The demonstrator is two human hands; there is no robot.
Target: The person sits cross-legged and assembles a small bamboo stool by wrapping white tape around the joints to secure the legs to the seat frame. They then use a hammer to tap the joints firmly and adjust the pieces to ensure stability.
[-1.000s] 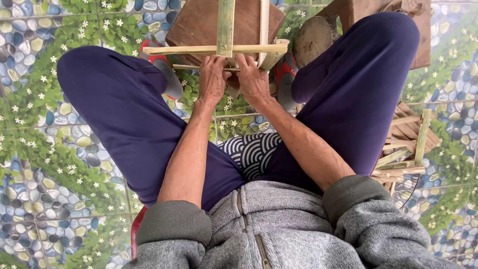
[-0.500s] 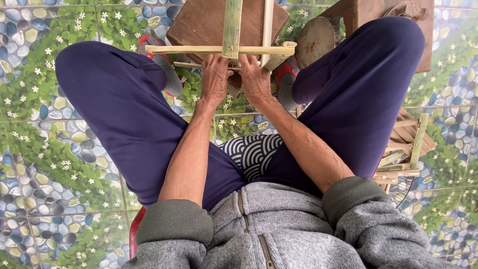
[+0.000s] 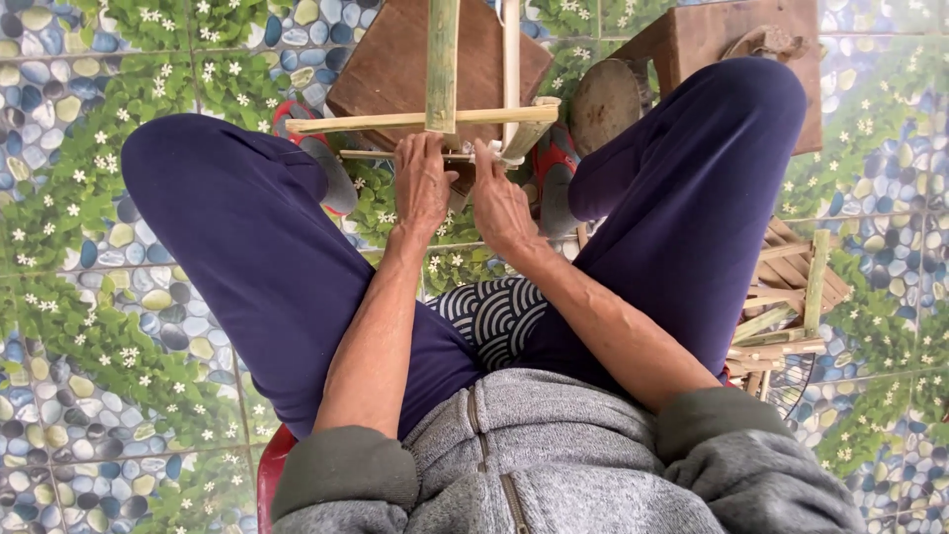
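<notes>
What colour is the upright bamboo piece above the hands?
Green, with paler patches; the bamboo piece shows in the head view.

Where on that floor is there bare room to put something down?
The tiled floor left of the left leg lies bare. Crowded spots: ahead of the hands, with the bamboo frame and wooden block, and right, by the bamboo pile.

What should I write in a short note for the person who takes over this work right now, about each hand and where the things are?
Left hand: fingers on the bamboo frame, under the horizontal strip.
Right hand: beside it, gripping the frame near its right corner.
Frame: held between the knees, above a brown wooden block; a green upright piece crosses the pale horizontal one.
Done: several strips already joined.
Left: cannot tell how much remains. More bamboo pieces lie on the floor by the right leg.
</notes>
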